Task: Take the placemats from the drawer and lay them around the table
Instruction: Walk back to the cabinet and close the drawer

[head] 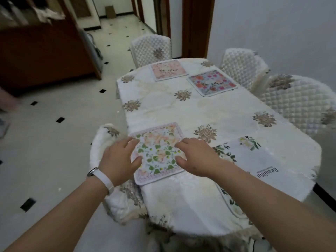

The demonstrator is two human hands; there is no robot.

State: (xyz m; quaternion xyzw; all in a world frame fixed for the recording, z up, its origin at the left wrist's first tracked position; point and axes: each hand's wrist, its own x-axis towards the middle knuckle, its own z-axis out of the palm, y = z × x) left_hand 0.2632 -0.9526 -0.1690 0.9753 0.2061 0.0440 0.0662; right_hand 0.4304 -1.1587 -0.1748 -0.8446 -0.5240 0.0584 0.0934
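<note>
Both hands are lying flat with fingers apart, clamping nothing. The left hand [119,159] is pressing down one side of the square fabric placemat printed with green leaves and peach flowers [157,151], and the right hand [197,157] is pressing the opposite side. This mat is sitting at the side edge of the long table under a cream floral cloth [181,115], by the quilted white chair [101,142] tucked in there. A pink floral mat [168,70] and a blue mat with red flowers [211,82] are lying at the table's far end. A white mat with green sprigs and lettering [254,160] is lying at its near side.

The mat's near corner seems to be reaching past the table's edge, though the wide lens is making that uncertain. Sliding it slightly inward with flat palms and squaring its border to that edge should seat it without rucking the cloth.
</note>
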